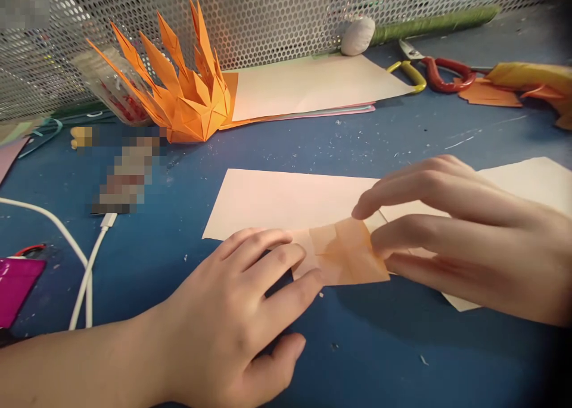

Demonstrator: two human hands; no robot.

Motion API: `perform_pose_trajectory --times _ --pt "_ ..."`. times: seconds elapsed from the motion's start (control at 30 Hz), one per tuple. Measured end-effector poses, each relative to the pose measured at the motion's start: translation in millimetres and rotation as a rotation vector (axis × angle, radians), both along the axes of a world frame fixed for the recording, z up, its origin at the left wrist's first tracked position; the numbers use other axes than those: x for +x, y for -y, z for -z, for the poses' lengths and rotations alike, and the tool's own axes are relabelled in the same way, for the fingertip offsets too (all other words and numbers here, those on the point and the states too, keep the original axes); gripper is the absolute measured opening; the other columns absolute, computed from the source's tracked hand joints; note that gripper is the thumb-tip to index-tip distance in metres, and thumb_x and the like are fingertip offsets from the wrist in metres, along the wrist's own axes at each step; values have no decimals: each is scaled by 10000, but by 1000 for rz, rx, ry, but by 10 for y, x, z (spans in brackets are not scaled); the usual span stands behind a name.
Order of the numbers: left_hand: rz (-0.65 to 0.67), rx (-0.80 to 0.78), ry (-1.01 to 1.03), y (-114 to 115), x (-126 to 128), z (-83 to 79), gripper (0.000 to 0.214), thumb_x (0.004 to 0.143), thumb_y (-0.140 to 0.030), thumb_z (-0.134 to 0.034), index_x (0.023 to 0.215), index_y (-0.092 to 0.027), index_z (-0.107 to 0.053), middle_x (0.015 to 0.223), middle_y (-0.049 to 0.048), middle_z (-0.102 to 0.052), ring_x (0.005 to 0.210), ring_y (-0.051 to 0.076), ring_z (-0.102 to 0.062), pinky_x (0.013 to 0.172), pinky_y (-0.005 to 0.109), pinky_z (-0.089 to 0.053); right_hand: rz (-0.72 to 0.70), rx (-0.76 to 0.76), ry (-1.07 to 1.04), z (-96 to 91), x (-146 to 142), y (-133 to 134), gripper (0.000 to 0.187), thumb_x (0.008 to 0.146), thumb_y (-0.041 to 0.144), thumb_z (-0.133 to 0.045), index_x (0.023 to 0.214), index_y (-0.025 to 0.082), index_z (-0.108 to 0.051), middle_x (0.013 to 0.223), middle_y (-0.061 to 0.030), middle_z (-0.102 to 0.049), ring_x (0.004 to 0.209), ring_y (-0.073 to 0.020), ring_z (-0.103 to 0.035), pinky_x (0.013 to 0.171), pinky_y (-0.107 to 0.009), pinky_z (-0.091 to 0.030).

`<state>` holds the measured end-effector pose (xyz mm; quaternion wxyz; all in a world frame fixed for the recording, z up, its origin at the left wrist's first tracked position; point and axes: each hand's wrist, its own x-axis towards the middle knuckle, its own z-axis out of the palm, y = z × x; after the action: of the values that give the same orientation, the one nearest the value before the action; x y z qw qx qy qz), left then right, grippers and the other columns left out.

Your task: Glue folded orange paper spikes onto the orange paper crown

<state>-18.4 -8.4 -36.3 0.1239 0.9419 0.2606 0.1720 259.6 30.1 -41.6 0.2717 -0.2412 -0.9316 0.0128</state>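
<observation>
A small folded orange paper piece [348,256] lies on a pale sheet [277,202] on the blue table [357,348]. My left hand [236,312] rests beside it, its fingers curled and the fingertips pressing the piece's left edge. My right hand [465,241] reaches in from the right with fingers stretched, the fingertips pressing on the piece's top and right side. Neither hand lifts the piece off the table.
A spiky orange origami model [179,92] stands at the back left against a perforated metal screen [268,15]. A stack of paper sheets [308,86] lies behind. Scissors with red and yellow handles [433,71], orange scraps [491,92], a white cable [84,277] and a magenta item [15,289] surround the work.
</observation>
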Motion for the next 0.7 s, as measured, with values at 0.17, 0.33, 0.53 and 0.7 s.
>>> perform_pose_trajectory --times 0.17,0.33,0.53,0.7 --pt "3 0 2 10 -3 11 396 944 -227 -503 1305 -103 -607 1278 139 -610 1255 294 -504 1112 461 -430 25 9 71 0 -34 -18 122 955 307 -528 1051 261 -589 1193 -100 -573 992 -239 -561 796 -443 -445" --pt "28 24 -21 5 -26 3 428 952 -227 -504 1349 -79 -565 1322 138 -625 1233 306 -525 1071 461 -465 124 -114 5 61 -44 34 234 940 507 -597 1027 293 -635 1211 -59 -579 1039 -210 -613 778 -386 -537" --pt "52 66 -47 32 -5 -30 366 1009 -217 -438 1306 -57 -579 1283 133 -670 1186 267 -575 1026 403 -474 175 -25 -81 48 -28 34 96 962 222 -600 972 306 -644 1181 -7 -580 958 -145 -607 761 -327 -506" --pt "53 33 -76 52 19 -19 423 1055 -295 -363 1360 -70 -550 1380 118 -634 1291 250 -531 1089 386 -424 150 173 -18 -7 -57 66 134 987 229 -541 1019 325 -628 1121 7 -617 1007 -207 -572 827 -390 -464"
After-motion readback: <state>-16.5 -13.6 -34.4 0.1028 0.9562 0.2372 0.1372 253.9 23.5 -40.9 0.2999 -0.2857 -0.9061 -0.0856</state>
